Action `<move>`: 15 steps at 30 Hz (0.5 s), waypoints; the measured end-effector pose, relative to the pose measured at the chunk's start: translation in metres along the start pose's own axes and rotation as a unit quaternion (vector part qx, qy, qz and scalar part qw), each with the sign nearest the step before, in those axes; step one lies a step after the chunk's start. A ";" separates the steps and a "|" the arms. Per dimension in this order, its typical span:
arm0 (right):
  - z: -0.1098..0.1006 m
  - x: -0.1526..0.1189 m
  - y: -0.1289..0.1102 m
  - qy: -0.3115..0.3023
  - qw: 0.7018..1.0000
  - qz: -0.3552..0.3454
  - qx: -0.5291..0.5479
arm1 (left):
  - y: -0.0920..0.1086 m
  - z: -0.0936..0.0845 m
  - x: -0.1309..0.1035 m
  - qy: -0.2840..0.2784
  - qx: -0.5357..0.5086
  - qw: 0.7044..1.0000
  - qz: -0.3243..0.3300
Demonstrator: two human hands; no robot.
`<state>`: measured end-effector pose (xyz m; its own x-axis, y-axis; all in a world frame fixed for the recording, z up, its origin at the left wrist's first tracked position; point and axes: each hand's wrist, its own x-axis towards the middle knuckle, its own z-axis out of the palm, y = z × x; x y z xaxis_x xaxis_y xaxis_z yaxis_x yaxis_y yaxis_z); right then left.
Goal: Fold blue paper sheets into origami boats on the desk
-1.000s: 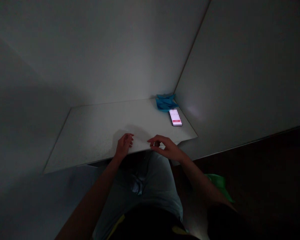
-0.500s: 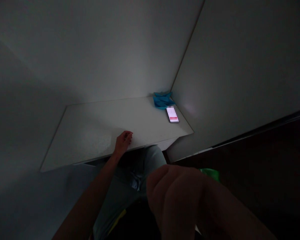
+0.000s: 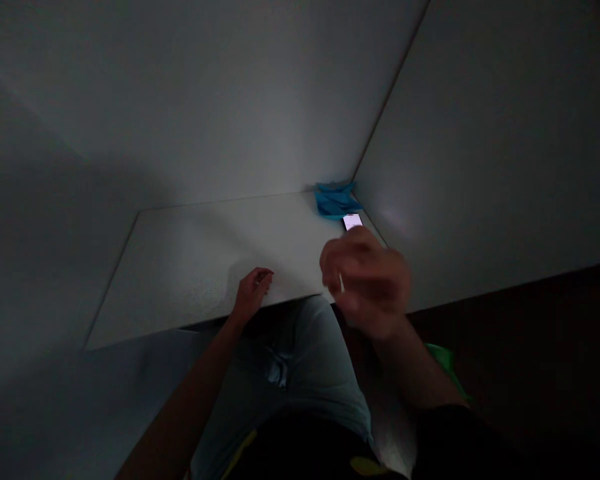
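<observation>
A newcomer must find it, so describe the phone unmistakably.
Follow the white table to its far right corner. There lies a crumpled blue thing, and the phone is just on its near side, partly hidden in this view behind the blurred right hand. Unlike that blue neighbour, it glows bright and whitish.

The scene is dim and grey, with soft shadows on the back wall (image 3: pixel 240 100) and around the left hand (image 3: pixel 253 290) over the worktop (image 3: pixel 190 253), while the screen of the phone (image 3: pixel 353 221) glows brightest and a faint pale sheen lies on the right wall (image 3: pixel 490 147). Blur smears the right hand (image 3: pixel 370 277), whereas the left hand looks sharper. Grain speckles the worktop, and the floor (image 3: pixel 530 340) at lower right sinks to near black.
</observation>
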<state>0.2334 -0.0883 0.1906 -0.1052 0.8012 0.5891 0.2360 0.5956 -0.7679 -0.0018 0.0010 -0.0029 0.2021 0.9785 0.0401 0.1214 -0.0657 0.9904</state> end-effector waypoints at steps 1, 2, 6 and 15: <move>-0.007 0.015 0.028 0.029 0.999 -0.005 -0.013 | 0.001 0.000 -0.001 -0.002 0.002 1.000 -0.005; -0.015 0.028 0.059 0.061 0.998 0.011 -0.031 | 0.002 -0.001 -0.001 -0.003 0.005 1.000 -0.011; -0.041 0.051 0.191 0.135 0.962 0.191 -0.139 | 0.005 -0.002 -0.002 -0.015 0.020 1.000 -0.019; -0.040 0.047 0.312 0.100 0.874 0.293 -0.374 | 0.009 -0.008 -0.007 -0.056 0.004 0.997 -0.044</move>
<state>0.3408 0.1327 -0.0111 0.3993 0.8851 0.2392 0.7658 -0.1785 -0.6177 -0.0102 -0.0048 0.0066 0.2971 0.9529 -0.0618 0.1517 0.0168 0.9883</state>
